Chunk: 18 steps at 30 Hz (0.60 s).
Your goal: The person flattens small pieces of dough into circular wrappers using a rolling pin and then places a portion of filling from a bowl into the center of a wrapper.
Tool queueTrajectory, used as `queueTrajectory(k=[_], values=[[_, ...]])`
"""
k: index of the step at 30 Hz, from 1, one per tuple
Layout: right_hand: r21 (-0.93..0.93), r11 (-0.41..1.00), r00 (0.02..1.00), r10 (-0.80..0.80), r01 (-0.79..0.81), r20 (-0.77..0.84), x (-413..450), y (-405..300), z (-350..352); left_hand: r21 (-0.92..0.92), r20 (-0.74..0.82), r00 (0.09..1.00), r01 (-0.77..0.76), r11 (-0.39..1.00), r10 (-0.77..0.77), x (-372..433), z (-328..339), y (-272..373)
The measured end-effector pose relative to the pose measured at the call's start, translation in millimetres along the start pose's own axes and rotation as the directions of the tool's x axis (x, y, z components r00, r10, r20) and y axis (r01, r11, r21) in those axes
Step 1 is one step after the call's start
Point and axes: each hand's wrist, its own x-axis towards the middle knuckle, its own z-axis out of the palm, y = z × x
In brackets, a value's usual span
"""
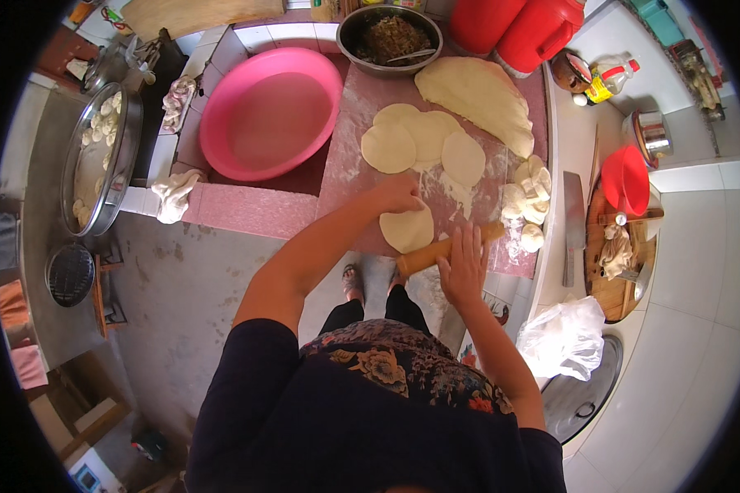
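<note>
My left hand [401, 194] pinches the upper left edge of a flat dough round [408, 229] near the counter's front edge. Under my right hand [464, 262], whose fingers lie nearly straight across it, is a wooden rolling pin [428, 256], touching or just beside the round's lower edge. Several rolled rounds [388, 148] overlap farther back on the floured red counter [357, 92]. Behind them lies a large slab of dough [478, 92]. Cut dough pieces [533, 191] and a small dough ball [531, 238] sit at the right.
A pink basin [209, 145] stands at the left, a metal bowl of filling [394, 37] at the back. On the right ledge are a cleaver [573, 212], a round wooden board [598, 296], a red plastic scoop [626, 179] and a plastic bag [561, 339]. Red flasks [536, 37] stand behind.
</note>
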Motion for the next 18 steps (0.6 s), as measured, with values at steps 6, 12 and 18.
queueTrajectory(k=[6, 12, 18], values=[[-0.008, 1.000, 1.000, 0.003, -0.003, 0.001, 49, -4, 7, -0.196, -0.262, 0.965, -0.050, 0.979, -0.004, -31, 19, -7], [0.075, 0.993, 0.985, 0.102, -0.092, -0.142, 134, -12, 28, 0.059, -0.240, 0.971, -0.007, 0.998, 0.021, -16, -9, 29], [0.006, 1.000, 0.998, 0.000, 0.000, 0.055, 20, 3, -1, -0.056, -0.389, 0.921, 0.011, 0.998, -0.032, -3, 12, -4]])
